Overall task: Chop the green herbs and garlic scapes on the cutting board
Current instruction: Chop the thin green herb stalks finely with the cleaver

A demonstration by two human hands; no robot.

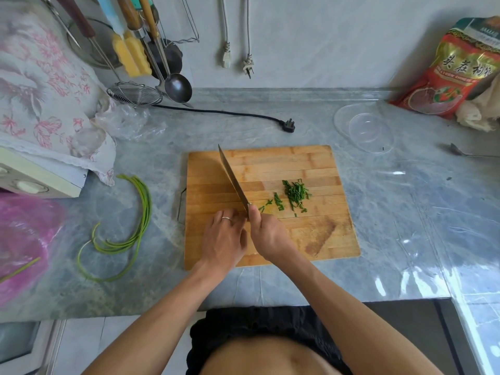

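The right hand [267, 234] has its grip wrapped around the handle of the knife [233, 180], thumb up near the blade's heel, so the blade angles away toward 11 o'clock across the cutting board [297, 163]; that hold likely gives control for rocking cuts. The left hand [223, 236] sits just beside the blade at its 9 o'clock side, fingers bent down onto the board; whether it pins any uncut herbs I cannot tell, since the fingertips hide what lies under them. The chopped green herbs [295, 194] lie in a loose heap at about 3 o'clock of the blade's heel, probably pushed clear so fresh stems can be fed in. The garlic scapes [140, 209] wait whole on the grey surface [392, 212], off the board at its 9 o'clock, so that half of the job looks untouched. At 2 o'clock a red snack bag [457, 69] leans on the wall, bearing large Chinese characters and a line of small Latin print too blurred to read.
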